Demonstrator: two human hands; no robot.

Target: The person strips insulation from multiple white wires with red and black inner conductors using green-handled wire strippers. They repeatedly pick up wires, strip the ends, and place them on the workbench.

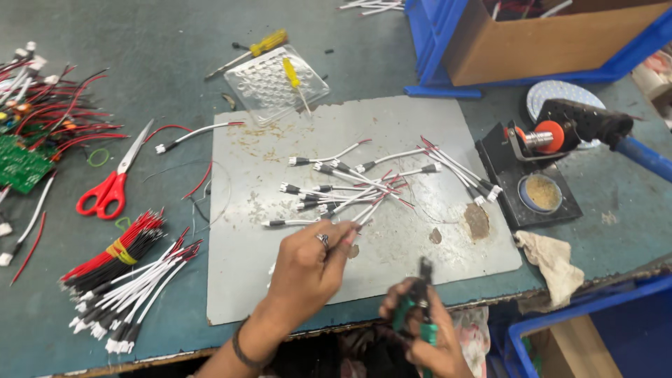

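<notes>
This is an electronics workshop: a worn green bench (175, 42) carries loose white cable pieces (350, 189), a green circuit board (19, 166) and a black soldering stand (532, 175).

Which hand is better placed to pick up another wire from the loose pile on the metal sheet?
Left. The left hand already reaches the loose wires on the metal sheet, while the right hand grips a green-handled tool.

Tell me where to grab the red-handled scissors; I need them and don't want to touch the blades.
Take the scissors by the red loop handles, which lie at the near-left end. The blades point away up-right. Come from the table's near edge, left of the bundled wires.
</notes>
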